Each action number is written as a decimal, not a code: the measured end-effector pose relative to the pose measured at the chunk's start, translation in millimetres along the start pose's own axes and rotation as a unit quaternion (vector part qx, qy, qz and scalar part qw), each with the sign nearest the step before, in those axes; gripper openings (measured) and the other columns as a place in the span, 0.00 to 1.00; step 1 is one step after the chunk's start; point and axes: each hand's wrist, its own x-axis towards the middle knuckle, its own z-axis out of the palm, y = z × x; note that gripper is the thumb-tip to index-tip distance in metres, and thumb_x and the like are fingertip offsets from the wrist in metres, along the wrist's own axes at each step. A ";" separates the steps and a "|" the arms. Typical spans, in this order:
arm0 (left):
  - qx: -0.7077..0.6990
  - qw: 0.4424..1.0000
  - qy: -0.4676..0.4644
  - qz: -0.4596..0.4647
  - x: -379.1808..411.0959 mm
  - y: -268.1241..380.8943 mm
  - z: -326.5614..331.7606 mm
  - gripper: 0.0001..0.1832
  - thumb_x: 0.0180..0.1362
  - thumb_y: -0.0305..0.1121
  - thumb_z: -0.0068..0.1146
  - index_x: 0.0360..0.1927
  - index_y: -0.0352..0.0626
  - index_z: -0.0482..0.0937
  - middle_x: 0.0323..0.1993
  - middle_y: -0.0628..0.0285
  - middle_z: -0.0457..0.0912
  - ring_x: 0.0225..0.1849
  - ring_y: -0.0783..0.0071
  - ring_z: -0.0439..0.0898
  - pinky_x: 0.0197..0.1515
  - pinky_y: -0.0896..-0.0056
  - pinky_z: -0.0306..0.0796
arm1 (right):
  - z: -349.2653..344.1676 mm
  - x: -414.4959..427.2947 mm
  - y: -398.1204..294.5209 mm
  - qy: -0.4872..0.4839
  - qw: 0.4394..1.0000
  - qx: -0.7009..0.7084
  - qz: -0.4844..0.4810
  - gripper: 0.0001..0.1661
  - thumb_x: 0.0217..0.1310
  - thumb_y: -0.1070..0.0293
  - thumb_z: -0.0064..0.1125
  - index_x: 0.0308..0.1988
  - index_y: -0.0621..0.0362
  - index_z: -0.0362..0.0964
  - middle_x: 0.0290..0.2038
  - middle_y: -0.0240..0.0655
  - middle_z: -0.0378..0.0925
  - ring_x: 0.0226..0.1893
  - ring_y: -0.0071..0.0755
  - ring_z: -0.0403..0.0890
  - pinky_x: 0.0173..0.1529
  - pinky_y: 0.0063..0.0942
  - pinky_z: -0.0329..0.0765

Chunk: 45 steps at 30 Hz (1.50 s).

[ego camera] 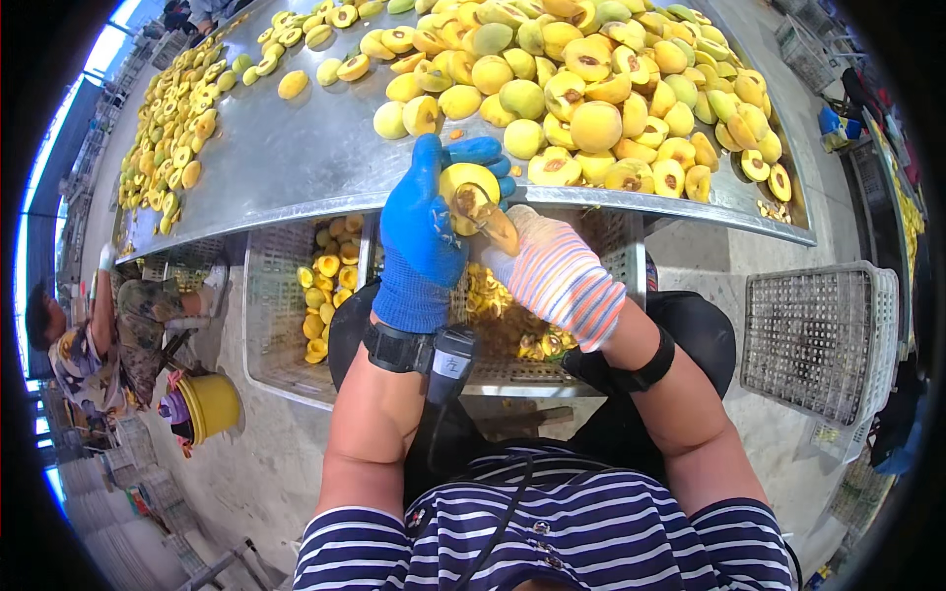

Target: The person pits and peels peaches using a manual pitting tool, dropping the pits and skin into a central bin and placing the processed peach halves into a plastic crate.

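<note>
My left hand (425, 229), in a blue coated glove, holds a halved yellow peach (473, 188) with its cut face and brown pit hollow turned up. In a striped knit glove, my right hand (554, 266) grips a small pitting tool (484, 216), its thin metal end in the hollow of the fruit. An orange-tan piece (504, 233) shows by the right fingers; I cannot tell if it is the tool's handle or fruit. Both hands are over the near edge of a metal table (295, 159). Just beyond them lies a large heap of peach halves (591, 96).
Below the table edge stand a crate of pitted halves (255, 347) and a container of scraps (488, 306). A second peach heap (174, 140) lies on the table's left. Stacked plastic crates (820, 340) stand right, a yellow bucket (214, 406) left. Another person (89, 347) sits at left.
</note>
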 end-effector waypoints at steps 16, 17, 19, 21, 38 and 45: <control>-0.003 0.996 -0.079 0.051 -5.2 6.6 -8.0 0.27 0.71 0.45 0.39 0.62 0.31 0.65 0.61 0.50 0.70 0.61 0.55 0.72 0.64 0.54 0.67 | -3.5 6.7 17.6 -0.018 0.990 0.109 -0.087 0.17 0.54 0.61 0.59 0.37 0.63 0.73 0.27 0.53 0.77 0.33 0.58 0.79 0.39 0.42 0.75; -0.003 0.996 -0.078 0.052 -5.4 5.5 -11.9 0.27 0.71 0.45 0.39 0.62 0.31 0.65 0.61 0.50 0.70 0.61 0.55 0.72 0.64 0.54 0.67 | -9.0 0.8 15.6 0.026 0.995 0.033 -0.095 0.16 0.54 0.61 0.60 0.38 0.63 0.73 0.27 0.53 0.77 0.33 0.58 0.79 0.38 0.43 0.75; 0.062 0.990 -0.102 0.075 -5.9 0.8 -18.1 0.28 0.71 0.45 0.39 0.63 0.30 0.64 0.60 0.51 0.71 0.60 0.57 0.73 0.63 0.57 0.67 | -15.3 -6.3 8.9 0.029 0.995 -0.058 -0.076 0.16 0.56 0.61 0.59 0.38 0.63 0.71 0.28 0.53 0.78 0.34 0.58 0.80 0.38 0.45 0.75; 0.072 0.991 -0.095 0.061 -5.0 -2.2 -16.3 0.28 0.71 0.45 0.39 0.62 0.30 0.65 0.59 0.52 0.73 0.59 0.58 0.74 0.61 0.58 0.69 | -18.0 -9.4 -0.5 -0.003 0.988 -0.151 -0.016 0.20 0.57 0.58 0.59 0.42 0.62 0.70 0.30 0.52 0.78 0.35 0.58 0.80 0.38 0.46 0.76; 0.194 0.979 -0.064 0.020 -2.2 -12.9 -15.4 0.18 0.71 0.38 0.42 0.49 0.34 0.76 0.43 0.56 0.83 0.42 0.71 0.82 0.44 0.70 0.76 | -22.0 -12.6 8.1 -0.023 0.978 -0.206 -0.009 0.13 0.60 0.63 0.52 0.40 0.62 0.69 0.31 0.52 0.79 0.37 0.57 0.81 0.40 0.48 0.76; 0.359 0.929 -0.091 0.019 -9.0 2.7 -2.1 0.23 0.69 0.42 0.43 0.45 0.29 0.80 0.39 0.55 0.84 0.38 0.70 0.82 0.44 0.72 0.75 | -11.9 -17.1 14.5 -0.019 0.979 -0.203 -0.001 0.11 0.60 0.69 0.48 0.40 0.65 0.69 0.32 0.52 0.80 0.38 0.57 0.82 0.41 0.48 0.76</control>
